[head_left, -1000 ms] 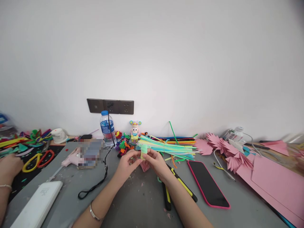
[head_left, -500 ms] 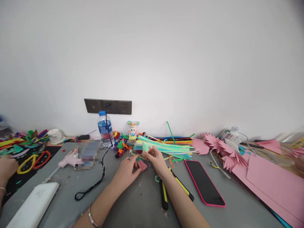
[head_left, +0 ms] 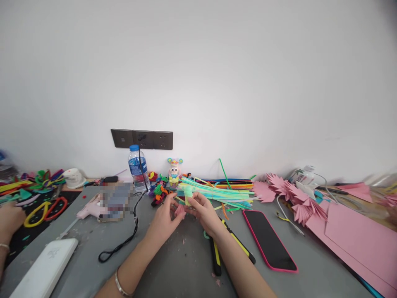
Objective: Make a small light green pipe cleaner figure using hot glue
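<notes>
Both of my hands meet over the grey mat [head_left: 173, 265], in front of a bundle of pale green and yellow pipe cleaners [head_left: 217, 191]. My right hand [head_left: 206, 211] pinches a small pale green fuzzy piece [head_left: 188, 191], which stands up above its fingers. Closed around a small pink piece [head_left: 179, 210] is my left hand [head_left: 163, 221], its fingertips close to the green piece. Fingers partly hide the pink piece, so its exact kind cannot be made out. Below my right forearm lie black-and-yellow handled pliers [head_left: 216, 256].
A phone [head_left: 269, 240] lies right, near pink folded paper [head_left: 310, 211]. Behind stand a water bottle [head_left: 138, 167] and a small figurine [head_left: 174, 171]. Leftward are a pink glue gun [head_left: 89, 210], a white power bank [head_left: 46, 269], a black cord [head_left: 119, 250], and another person's hand [head_left: 12, 221].
My left hand has lifted the pink piece off the mat and brought it up against my right hand's fingers. The green piece stays in my right hand, moved only slightly.
</notes>
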The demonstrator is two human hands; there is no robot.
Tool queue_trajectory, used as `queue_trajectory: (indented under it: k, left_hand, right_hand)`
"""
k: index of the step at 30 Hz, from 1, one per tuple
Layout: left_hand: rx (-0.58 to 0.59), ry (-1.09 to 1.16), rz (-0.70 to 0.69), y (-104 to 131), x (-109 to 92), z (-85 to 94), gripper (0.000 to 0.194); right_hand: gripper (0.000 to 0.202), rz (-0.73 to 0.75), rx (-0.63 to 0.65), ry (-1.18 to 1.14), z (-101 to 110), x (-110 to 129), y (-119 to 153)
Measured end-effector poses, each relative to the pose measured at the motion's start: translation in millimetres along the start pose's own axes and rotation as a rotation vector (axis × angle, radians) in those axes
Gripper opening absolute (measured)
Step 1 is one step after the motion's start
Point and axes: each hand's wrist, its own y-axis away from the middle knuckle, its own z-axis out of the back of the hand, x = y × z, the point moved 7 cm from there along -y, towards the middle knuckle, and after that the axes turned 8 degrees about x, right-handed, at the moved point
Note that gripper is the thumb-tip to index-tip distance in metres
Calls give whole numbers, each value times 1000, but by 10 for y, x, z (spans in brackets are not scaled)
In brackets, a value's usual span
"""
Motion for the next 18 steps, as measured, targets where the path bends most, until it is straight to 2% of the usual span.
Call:
queue_trajectory:
  k: [3, 6, 11, 14, 16, 18]
  left_hand:
    - [-16, 64, -1, -6, 15, 4, 55]
    - [-9, 103, -5, -18, 42, -15, 47]
    - [-46, 22, -1, -22, 41, 19, 26]
    - [-7, 53, 10, -13, 12, 0, 19]
    - [21, 17, -1, -3, -22, -17, 17]
    - [28, -79, -34, 8, -55, -24, 24]
  right_hand:
    - [33, 5, 18, -46, -22, 2, 5]
    - [34, 9, 10, -70, -14, 1, 2]
    - [38, -6, -38, -148, 53, -29, -19]
    - [36, -46, -28, -206, 60, -76, -26]
    - [34, -72, -4, -239, 42, -102, -24]
    - [30, -82, 18, -271, 21, -112, -20]
